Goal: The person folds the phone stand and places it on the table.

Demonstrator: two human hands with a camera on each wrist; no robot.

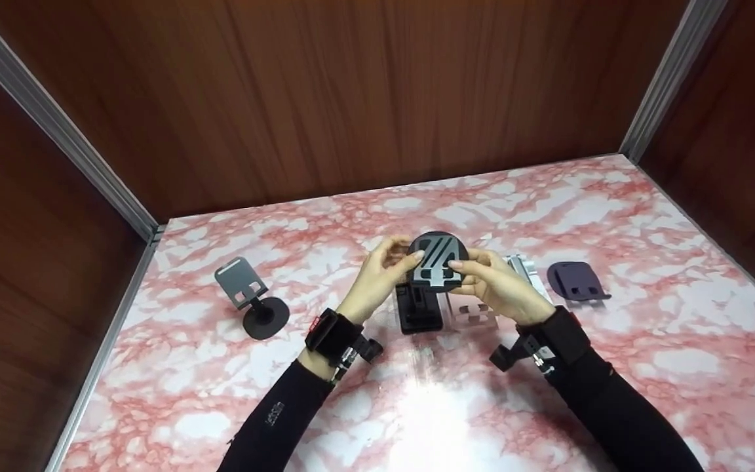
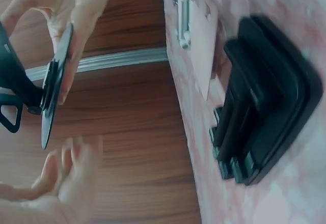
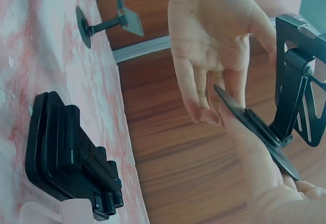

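Note:
A dark foldable phone stand (image 1: 440, 261), with a slotted plate and round base, is held up over the table between both hands. My right hand (image 1: 492, 278) grips it by the base, thumb on the plate's right side. In the right wrist view, the disc-shaped base (image 3: 236, 106) and hinged arm (image 3: 291, 99) show edge-on. My left hand (image 1: 377, 272) is at the stand's left side, its thumb right at the plate edge. Loosely spread fingers of that left hand (image 3: 206, 40) lie beside the disc, without closing round it.
Below the hands lies a black folded stand (image 1: 420, 311), beside a clear pinkish stand (image 1: 476, 313). A silver stand (image 1: 525, 270) sits partly behind the right hand, with a purple folded stand (image 1: 576, 280) farther right. An unfolded grey stand (image 1: 242, 282) stands at left. Wood panels (image 1: 351, 98) enclose the table.

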